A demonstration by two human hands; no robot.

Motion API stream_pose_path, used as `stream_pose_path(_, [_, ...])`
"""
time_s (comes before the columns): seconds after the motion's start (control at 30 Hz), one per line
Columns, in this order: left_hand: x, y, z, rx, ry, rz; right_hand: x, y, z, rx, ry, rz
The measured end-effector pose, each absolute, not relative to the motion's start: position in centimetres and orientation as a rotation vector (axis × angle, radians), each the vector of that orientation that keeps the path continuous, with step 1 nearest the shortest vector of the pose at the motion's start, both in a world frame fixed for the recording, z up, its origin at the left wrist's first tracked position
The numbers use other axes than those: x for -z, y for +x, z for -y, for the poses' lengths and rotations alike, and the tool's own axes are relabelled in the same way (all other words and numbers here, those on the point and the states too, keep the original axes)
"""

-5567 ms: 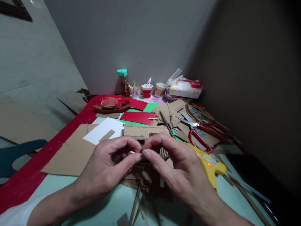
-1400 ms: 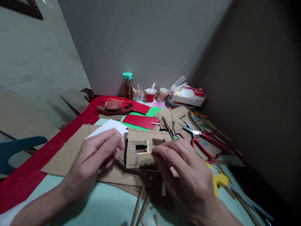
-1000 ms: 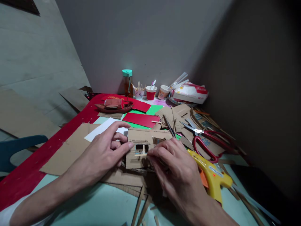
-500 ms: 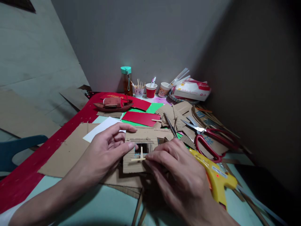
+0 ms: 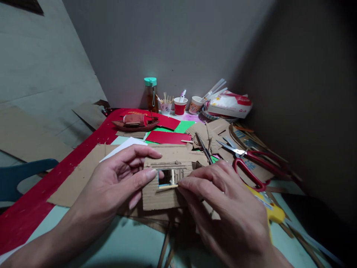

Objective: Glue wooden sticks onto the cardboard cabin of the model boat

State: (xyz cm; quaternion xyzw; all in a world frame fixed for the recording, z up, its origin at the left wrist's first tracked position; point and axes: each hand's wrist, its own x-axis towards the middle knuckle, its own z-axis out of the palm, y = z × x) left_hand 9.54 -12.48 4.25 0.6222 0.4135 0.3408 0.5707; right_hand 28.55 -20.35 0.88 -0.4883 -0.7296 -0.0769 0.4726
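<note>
My left hand (image 5: 122,182) is closed on the left side of a corrugated cardboard piece (image 5: 161,201), thumb on its face and fingers behind. A rectangular window hole is cut in that piece. In my right hand (image 5: 217,197) a thin wooden stick frame (image 5: 169,186) is pinched at its right end. One stick lies along the hole's lower edge, and a short one stands up from it across the opening. Whether the sticks touch the cardboard I cannot tell.
Red-handled scissors (image 5: 248,156) and a yellow glue gun (image 5: 275,213) lie at the right, near cardboard scraps (image 5: 206,136). Behind stand a model boat (image 5: 135,123), a bottle (image 5: 151,96) and paper cups (image 5: 180,108). A large cardboard sheet (image 5: 75,178) lies at the left.
My right hand has brought the stick frame up against the window hole, its lower stick now along the bottom edge. The cardboard piece has tilted up more towards me.
</note>
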Motion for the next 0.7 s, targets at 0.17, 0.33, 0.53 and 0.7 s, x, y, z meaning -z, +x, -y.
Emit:
stream_pose_path(0.17, [-4.05, 8.91, 12.34, -0.835, 1.606, -1.031, -0.86, 28.47, 20.29, 0.219, -1.212, 1.791])
stream_pose_path(0.33, [-3.90, 8.83, 12.27, -0.870, 1.648, -1.035, -0.85, 28.48, 20.12, 0.234, -1.201, 1.795])
stream_pose_path(0.53, [-4.32, 8.99, 12.55, -0.884, 1.622, -1.001, -0.78, 28.44, 20.13, 0.222, -1.200, 1.826])
stream_pose_path(0.7, [-4.51, 9.19, 12.57, -0.885, 1.639, -1.011, -0.91, 28.33, 20.16, 0.235, -1.204, 1.803])
